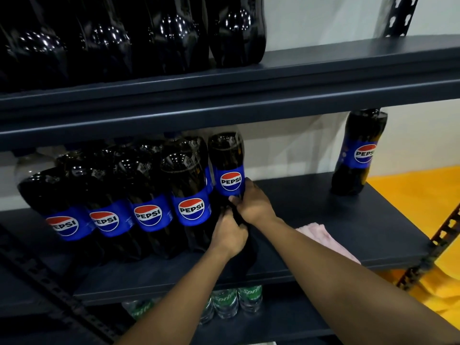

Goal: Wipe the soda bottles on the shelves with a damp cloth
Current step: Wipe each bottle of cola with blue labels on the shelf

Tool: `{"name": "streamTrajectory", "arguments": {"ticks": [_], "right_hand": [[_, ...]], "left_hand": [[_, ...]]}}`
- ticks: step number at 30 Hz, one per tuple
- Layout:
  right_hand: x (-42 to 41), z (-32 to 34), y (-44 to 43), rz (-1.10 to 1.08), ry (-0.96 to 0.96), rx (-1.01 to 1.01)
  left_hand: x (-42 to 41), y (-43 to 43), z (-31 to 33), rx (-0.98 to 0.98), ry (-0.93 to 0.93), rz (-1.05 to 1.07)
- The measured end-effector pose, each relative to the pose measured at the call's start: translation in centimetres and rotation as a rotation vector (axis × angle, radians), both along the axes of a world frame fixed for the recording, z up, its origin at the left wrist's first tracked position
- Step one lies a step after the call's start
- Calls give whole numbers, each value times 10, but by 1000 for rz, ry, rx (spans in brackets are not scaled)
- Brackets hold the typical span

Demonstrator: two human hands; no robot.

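Several dark Pepsi bottles with blue labels stand in a group at the left of the middle shelf (323,195). Both my hands hold the rightmost bottle of that group (227,168) low on its body. My right hand (254,204) grips it just under the label. My left hand (230,234) grips it lower down, near the base. A pink cloth (323,236) lies on the shelf to the right, partly hidden behind my right forearm; neither hand touches it. One more Pepsi bottle (358,153) stands alone at the shelf's far right.
The upper shelf (348,68) carries several large dark bottles (234,33). Green-labelled Sprite bottles (239,302) stand on the shelf below. A perforated metal upright (443,235) is at the right, with yellow floor (418,195) beyond. Bare shelf lies between the group and the lone bottle.
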State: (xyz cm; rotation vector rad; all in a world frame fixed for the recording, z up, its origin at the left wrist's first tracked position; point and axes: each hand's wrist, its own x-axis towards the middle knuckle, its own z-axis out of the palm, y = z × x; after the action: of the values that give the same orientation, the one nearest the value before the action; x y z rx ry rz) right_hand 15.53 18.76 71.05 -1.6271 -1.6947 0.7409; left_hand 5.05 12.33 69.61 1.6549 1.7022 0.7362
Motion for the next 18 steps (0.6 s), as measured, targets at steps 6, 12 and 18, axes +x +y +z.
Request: {"name": "streamTrajectory", "arguments": {"ticks": [6,12,18], "right_hand": [[35,-10,-22,-38,-2,-5],[126,6,-41,-194,33,56],[237,22,-50,-415,135,120]], "left_hand": [[14,0,7,11,2,-51],[70,19,30,46,33,-155],[172,52,62,27,-22,-246]]}}
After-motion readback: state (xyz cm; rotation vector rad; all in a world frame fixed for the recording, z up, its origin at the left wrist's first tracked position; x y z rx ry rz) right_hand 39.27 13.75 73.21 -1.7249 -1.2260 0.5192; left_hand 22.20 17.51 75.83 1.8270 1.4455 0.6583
